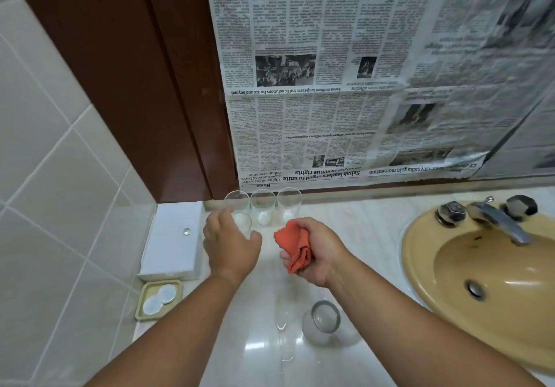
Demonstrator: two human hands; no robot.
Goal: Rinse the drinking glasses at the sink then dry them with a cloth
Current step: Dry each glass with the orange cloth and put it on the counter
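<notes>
Three clear drinking glasses stand in a row at the back of the pale counter: left glass [240, 206], middle glass [262, 211], right glass [289, 206]. My left hand [231, 242] is at the foot of the left glass, with the thumb spread to the right and the fingers in front of the glass's lower left; no firm grip shows. An orange cloth [294, 248] is bunched in my right hand [318, 251], which grips it just in front of the right glass. A round glass vessel [322, 323] with a metal rim sits near the counter's front edge.
A tan sink [426, 269] with a chrome faucet [498, 221] and two knobs lies to the right. A white box [174, 242] and a soap dish [157, 298] stand at the left by the tiled wall. Water streaks lie on the counter [264, 353]. Newspaper [360, 86] covers the wall behind.
</notes>
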